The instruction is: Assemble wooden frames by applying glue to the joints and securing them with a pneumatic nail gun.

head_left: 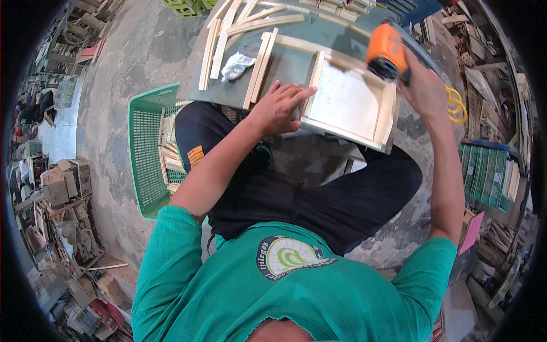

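A pale wooden frame (387,114) with a white panel (345,97) inside it lies on the worktable (285,64) in front of me. My left hand (279,108) is at the frame's left side, fingers stretched out, the index fingertip on a wooden strip (314,80). Above the frame's right end, my right hand (423,82) is closed around an orange-and-black nail gun (386,52). Its handle is mostly hidden by the hand. Left of my left hand, loose wooden strips (263,68) lie close together beside a crumpled white cloth or bag (237,65).
More wooden strips (228,37) lie at the table's far left. A green basket (149,142) holding wood pieces stands by my left knee. A coiled yellow hose (456,106) hangs beyond my right forearm. Wood scraps (62,211) are heaped at the left, and a green crate (483,175) stands at the right.
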{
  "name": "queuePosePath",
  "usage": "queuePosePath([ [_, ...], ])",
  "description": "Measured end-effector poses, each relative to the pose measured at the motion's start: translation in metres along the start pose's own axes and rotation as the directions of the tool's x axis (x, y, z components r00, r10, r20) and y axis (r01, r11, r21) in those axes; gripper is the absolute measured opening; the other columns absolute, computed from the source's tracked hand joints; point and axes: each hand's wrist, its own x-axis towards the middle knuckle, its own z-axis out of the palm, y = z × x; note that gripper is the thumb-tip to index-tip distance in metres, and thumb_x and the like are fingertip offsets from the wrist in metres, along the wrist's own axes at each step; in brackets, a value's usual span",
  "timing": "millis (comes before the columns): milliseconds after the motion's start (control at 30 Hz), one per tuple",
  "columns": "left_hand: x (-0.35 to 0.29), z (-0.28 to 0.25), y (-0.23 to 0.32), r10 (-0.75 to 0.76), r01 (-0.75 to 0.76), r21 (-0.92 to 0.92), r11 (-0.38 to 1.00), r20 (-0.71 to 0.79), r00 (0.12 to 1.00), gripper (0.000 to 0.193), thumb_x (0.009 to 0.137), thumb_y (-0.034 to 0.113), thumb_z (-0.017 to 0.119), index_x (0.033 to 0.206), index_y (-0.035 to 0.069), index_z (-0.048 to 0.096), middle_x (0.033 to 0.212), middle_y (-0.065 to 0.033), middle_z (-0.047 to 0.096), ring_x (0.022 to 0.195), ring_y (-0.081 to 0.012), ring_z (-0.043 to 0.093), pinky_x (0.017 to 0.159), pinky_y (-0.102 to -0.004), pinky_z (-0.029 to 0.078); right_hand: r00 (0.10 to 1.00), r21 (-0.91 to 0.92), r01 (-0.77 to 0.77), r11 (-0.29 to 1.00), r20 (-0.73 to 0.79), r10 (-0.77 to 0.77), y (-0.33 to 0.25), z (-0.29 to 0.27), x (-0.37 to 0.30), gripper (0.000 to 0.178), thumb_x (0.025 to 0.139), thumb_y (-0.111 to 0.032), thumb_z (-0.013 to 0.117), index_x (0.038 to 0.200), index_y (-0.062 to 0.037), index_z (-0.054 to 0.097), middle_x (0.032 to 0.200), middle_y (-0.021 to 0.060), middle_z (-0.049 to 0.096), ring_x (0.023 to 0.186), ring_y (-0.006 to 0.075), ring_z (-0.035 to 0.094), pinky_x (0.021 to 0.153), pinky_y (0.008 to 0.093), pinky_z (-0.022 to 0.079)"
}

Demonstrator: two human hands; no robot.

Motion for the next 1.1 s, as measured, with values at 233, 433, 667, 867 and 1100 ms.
queuePosePath([
  [233, 0.005, 0.003, -0.003, 0.029, -0.028, 0.041, 0.999, -0.028, 0.999, 0.1, 0.075, 0.017, 0.086, 0.161, 0.019, 0.034, 0.141, -0.0185, 0.058, 0.136, -0.0387, 0.054, 0.122, -0.0612, 0.035, 0.998, 0.107, 0.062, 0.992, -0.04, -0.058, -0.08, -0.039, -0.167, 0.099, 0.067, -0.006, 0.088, 0.156, -0.0063, 0.045, 0.106, 0.0121, 0.072, 0.092, 0.0337, 0.071, 0.08, 0.0444, 0.058],
  [433, 0.0, 0.009, -0.005, 0.047, -0.041, 0.096, 0.995, -0.058, 0.997, 0.103, 0.076, 0.018, 0.087, 0.162, 0.018, 0.031, 0.137, -0.0175, 0.06, 0.132, -0.0373, 0.058, 0.122, -0.0573, 0.036, 0.987, 0.146, 0.131, 0.981, 0.076, -0.143, -0.164, 0.032, -0.21, 0.074, 0.079, -0.012, 0.076, 0.149, -0.0065, 0.055, 0.079, 0.0056, 0.06, 0.07, 0.0248, 0.066, 0.065, 0.0398, 0.055],
  [667, 0.002, 0.01, -0.003, 0.024, -0.02, 0.083, 0.996, -0.046, 0.999, 0.101, 0.077, 0.023, 0.086, 0.162, 0.02, 0.032, 0.136, -0.0173, 0.061, 0.131, -0.0368, 0.058, 0.121, -0.059, 0.036, 0.979, 0.107, 0.178, 0.978, 0.078, -0.187, -0.196, 0.081, -0.208, 0.051, 0.093, -0.013, 0.062, 0.143, -0.0055, 0.06, 0.075, 0.0038, 0.06, 0.065, 0.0217, 0.067, 0.06, 0.036, 0.056],
  [867, 0.0, 0.01, -0.004, 0.02, -0.015, 0.085, 0.996, -0.059, 0.998, 0.098, 0.078, 0.028, 0.085, 0.162, 0.021, 0.033, 0.135, -0.0173, 0.061, 0.133, -0.0362, 0.057, 0.12, -0.0585, 0.036, 0.983, 0.104, 0.175, 0.979, 0.029, -0.179, -0.207, 0.097, -0.203, 0.051, 0.094, -0.014, 0.063, 0.144, -0.0068, 0.06, 0.074, 0.0035, 0.058, 0.064, 0.0211, 0.066, 0.06, 0.0356, 0.055],
  [1100, 0.0, 0.008, -0.005, 0.025, -0.021, 0.065, 0.998, -0.057, 0.998, 0.098, 0.078, 0.026, 0.085, 0.162, 0.021, 0.034, 0.135, -0.0178, 0.062, 0.131, -0.0366, 0.058, 0.118, -0.058, 0.038, 0.984, 0.078, 0.171, 0.982, 0.034, -0.174, -0.208, 0.098, -0.202, 0.053, 0.094, -0.013, 0.062, 0.146, -0.0079, 0.058, 0.075, 0.003, 0.056, 0.065, 0.0196, 0.064, 0.061, 0.0351, 0.053],
])
